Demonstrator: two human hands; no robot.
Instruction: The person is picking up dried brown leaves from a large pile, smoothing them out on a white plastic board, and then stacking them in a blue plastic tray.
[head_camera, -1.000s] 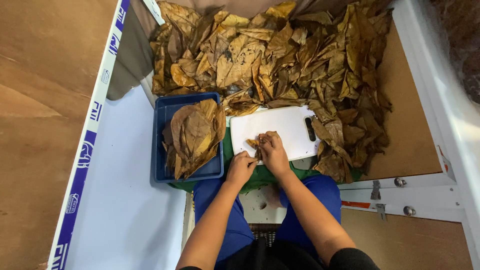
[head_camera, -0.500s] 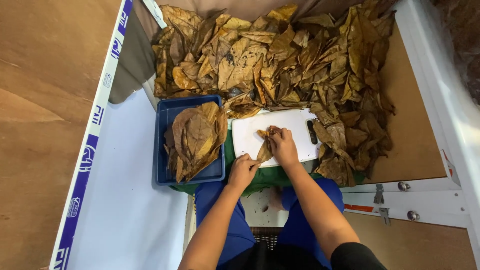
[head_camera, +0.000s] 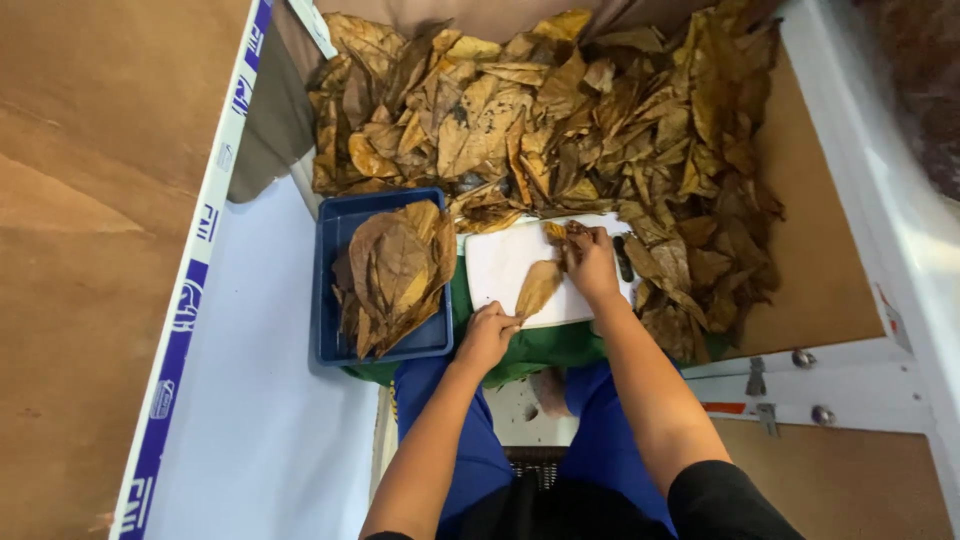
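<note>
Dry, papery leaves everywhere, on smooth plastic and matt wood

The leaf (head_camera: 537, 287) is looking crisp and matt on the smooth white board (head_camera: 500, 265); the blue tray (head_camera: 330, 300) is showing slightly glossy plastic, the side panel (head_camera: 810, 270) is looking like raw matt fibreboard, and its brackets (head_camera: 757, 378) are gleaming metal.

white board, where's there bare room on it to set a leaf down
The white board is bare along its left part, between the blue tray and the leaf that the left hand holds. Its right part is crowded: the right hand presses there, and the loose leaf pile overlaps the far and right edges.
</note>
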